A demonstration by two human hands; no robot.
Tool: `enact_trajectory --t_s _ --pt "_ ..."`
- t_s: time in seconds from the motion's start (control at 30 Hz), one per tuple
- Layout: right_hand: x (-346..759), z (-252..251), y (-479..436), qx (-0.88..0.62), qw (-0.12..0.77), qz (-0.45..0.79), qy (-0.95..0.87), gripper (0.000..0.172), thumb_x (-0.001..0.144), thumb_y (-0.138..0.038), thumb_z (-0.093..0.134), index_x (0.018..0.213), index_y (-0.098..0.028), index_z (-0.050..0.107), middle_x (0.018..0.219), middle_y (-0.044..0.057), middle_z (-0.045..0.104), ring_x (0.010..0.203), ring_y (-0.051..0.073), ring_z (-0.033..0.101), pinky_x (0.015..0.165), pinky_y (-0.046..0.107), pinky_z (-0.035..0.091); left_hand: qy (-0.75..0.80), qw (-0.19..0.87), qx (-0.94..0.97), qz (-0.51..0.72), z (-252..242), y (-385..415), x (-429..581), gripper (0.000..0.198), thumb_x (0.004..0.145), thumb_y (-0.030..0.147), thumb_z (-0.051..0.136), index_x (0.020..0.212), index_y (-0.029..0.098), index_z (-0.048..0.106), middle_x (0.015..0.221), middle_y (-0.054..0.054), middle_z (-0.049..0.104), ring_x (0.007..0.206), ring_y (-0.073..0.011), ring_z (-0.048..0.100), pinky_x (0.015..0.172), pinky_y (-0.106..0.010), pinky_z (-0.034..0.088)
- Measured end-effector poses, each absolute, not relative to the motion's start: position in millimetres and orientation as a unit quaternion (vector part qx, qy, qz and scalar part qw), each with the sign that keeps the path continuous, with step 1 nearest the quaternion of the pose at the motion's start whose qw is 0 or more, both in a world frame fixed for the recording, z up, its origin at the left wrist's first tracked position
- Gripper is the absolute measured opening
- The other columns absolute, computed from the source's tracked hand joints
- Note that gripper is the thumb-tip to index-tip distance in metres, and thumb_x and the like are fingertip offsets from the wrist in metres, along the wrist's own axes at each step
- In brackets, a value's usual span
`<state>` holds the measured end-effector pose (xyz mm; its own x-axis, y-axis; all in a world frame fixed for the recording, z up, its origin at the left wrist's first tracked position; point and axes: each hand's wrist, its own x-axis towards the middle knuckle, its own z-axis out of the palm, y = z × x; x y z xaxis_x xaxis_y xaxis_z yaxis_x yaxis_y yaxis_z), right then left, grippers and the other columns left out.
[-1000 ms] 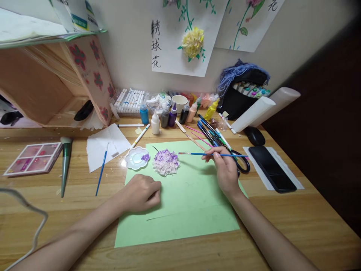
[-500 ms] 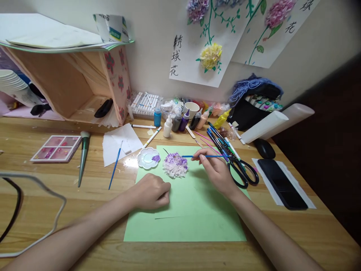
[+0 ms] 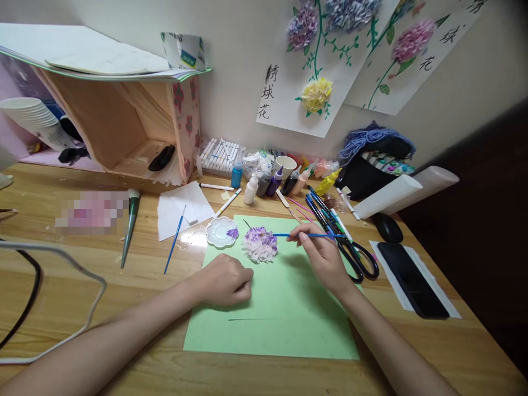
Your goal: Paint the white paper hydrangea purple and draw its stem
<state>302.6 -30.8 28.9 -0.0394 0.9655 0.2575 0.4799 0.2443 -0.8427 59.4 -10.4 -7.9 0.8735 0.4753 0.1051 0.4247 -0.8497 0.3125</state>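
Note:
Between thumb and fingers, my right hand (image 3: 319,253) pinches a thin blue paintbrush (image 3: 282,235), its tip at the right edge of a ruffled paper flower (image 3: 260,245). Purple paint colours the flower's upper part; the lower part is pale. My left hand (image 3: 227,279) rests in a fist on the green paper sheet (image 3: 268,338), below the flower. Nothing shows in its curled fingers, and their inside is hidden. Left of the flower sits a white scalloped palette (image 3: 216,233) with a patch of purple paint (image 3: 232,233).
Paint bottles (image 3: 250,190) and a white paper cup (image 3: 285,165) line the back. Scissors (image 3: 358,261) and several pens (image 3: 319,212) lie by my right hand, a phone (image 3: 412,280) further right. Another paintbrush (image 3: 175,239), white paper (image 3: 185,206) and a large green-handled brush (image 3: 131,228) lie left.
The camera view has shifted, so the whole scene sits slightly further right and lower. The paintbrush stays in my right hand at the flower's right side, and my left fist stays in place.

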Motion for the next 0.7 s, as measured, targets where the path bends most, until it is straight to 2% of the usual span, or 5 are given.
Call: enact_trajectory --t_s 0.2,0.33,0.47,0.6,0.7 --pt "303.2 30.2 -31.4 -0.540 0.451 0.271 -0.657 0.020 0.097 -0.034 0.043 0.092 -0.023 0.058 0.085 0.002 0.064 0.080 0.016 0.059 0.072 0.030 0.045 0.236 0.143 0.958 0.081 -6.5 -10.3 59.7 0.015 0.072 0.016 0.047 0.058 0.019 0.044 0.047 0.001 0.051 0.042 -0.0122 0.039 0.049 -0.029 0.015" --pt "304.3 31.1 -30.8 -0.536 0.414 0.260 -0.688 0.021 0.097 -0.032 0.043 0.090 -0.022 0.060 0.087 0.003 0.065 0.082 0.017 0.060 0.074 0.031 0.045 0.238 0.145 0.957 0.083 -7.0 -10.7 59.4 0.015 0.072 0.016 0.047 0.058 0.019 0.044 0.046 0.001 0.050 0.042 -0.0125 0.038 0.048 -0.030 0.015" --pt "305.6 31.5 -27.1 -0.537 0.442 0.244 -0.675 0.021 0.097 -0.032 0.042 0.091 -0.022 0.059 0.084 0.003 0.066 0.078 0.016 0.060 0.072 0.030 0.045 0.235 0.144 0.957 0.088 -7.7 -10.8 59.2 0.015 0.072 0.016 0.047 0.057 0.019 0.045 0.046 0.001 0.049 0.041 -0.0124 0.037 0.048 -0.030 0.015" --pt "305.6 32.5 -23.2 -0.543 0.402 0.249 -0.694 0.020 0.096 -0.032 0.044 0.090 -0.022 0.059 0.085 0.003 0.067 0.079 0.016 0.061 0.073 0.030 0.045 0.235 0.146 0.958 0.079 -7.4 -10.4 59.7 0.014 0.072 0.015 0.048 0.058 0.019 0.047 0.047 0.001 0.052 0.042 -0.0122 0.037 0.048 -0.029 0.014" --pt "305.7 33.2 -22.5 -0.549 0.423 0.250 -0.676 0.020 0.097 -0.033 0.042 0.092 -0.022 0.058 0.085 0.003 0.067 0.080 0.017 0.061 0.073 0.030 0.045 0.236 0.143 0.958 0.081 -7.2 -10.4 59.9 0.015 0.072 0.015 0.048 0.058 0.018 0.047 0.047 0.001 0.052 0.042 -0.0121 0.037 0.048 -0.029 0.014"
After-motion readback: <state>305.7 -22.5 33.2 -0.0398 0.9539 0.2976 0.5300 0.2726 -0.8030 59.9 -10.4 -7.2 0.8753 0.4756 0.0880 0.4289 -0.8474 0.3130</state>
